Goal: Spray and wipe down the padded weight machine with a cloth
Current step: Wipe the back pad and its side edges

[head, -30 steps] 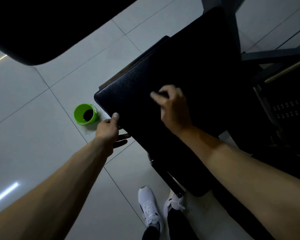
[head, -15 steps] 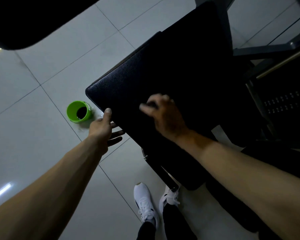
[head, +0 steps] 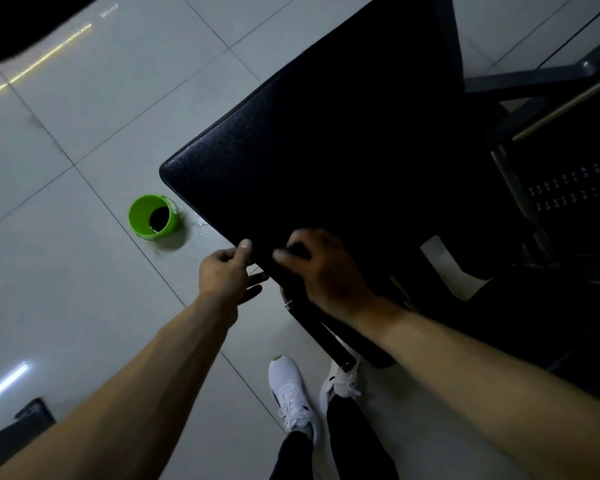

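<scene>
The fingers [head: 284,254] of the right hand [head: 326,271] have slid from the middle of the pad [head: 326,150] to its near edge. They are curling on a dark cloth [head: 298,251], though blur is hiding details. The left hand [head: 224,271] is pinching the same edge just beside it, thumb above, fingers under. The wiping is reaching the border, I think. A green bucket [head: 153,216] is standing on the floor nearby.

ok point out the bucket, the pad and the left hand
bucket [head: 145,211], head view, green inner wall
pad [head: 326,150], head view, middle of its black top
left hand [head: 222,271], head view, back of the hand
</scene>
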`<state>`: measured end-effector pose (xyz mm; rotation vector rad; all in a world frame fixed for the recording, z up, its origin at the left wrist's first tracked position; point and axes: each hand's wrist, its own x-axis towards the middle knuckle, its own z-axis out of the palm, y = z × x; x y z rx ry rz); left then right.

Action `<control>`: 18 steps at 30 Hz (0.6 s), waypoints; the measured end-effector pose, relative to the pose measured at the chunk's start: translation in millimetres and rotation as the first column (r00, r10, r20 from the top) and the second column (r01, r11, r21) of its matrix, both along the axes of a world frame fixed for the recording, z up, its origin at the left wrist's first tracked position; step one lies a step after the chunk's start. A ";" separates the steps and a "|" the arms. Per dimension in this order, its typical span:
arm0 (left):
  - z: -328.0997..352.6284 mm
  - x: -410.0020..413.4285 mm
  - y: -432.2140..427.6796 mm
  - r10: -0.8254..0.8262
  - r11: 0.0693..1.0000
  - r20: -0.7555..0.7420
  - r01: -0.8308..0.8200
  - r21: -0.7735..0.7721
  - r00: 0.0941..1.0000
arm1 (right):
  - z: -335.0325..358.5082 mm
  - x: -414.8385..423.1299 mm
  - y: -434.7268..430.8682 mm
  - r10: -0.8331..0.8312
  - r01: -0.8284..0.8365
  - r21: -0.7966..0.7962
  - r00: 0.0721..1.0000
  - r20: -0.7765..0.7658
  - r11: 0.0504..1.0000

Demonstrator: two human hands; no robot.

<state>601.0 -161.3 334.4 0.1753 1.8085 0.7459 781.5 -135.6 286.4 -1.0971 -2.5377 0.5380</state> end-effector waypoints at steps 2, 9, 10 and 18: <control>-4.7 -1.4 -0.4 -0.010 1.000 0.010 0.010 -0.001 1.000 | 8.4 6.7 46.2 -0.218 0.219 0.018 0.974 -0.068 0.975; -8.0 -0.7 -0.3 0.007 1.000 0.026 -0.007 0.009 1.000 | 2.5 -10.2 19.4 -0.445 0.441 -0.056 0.889 -0.110 0.896; -8.9 0.6 -1.3 0.012 1.000 0.012 -0.012 0.005 1.000 | -3.5 -9.3 -11.3 -0.327 0.324 -0.052 0.943 -0.058 0.945; -11.9 15.0 -17.7 0.034 0.999 0.028 -0.035 0.034 0.999 | -5.8 38.9 10.3 -0.158 0.159 0.014 0.986 -0.052 0.987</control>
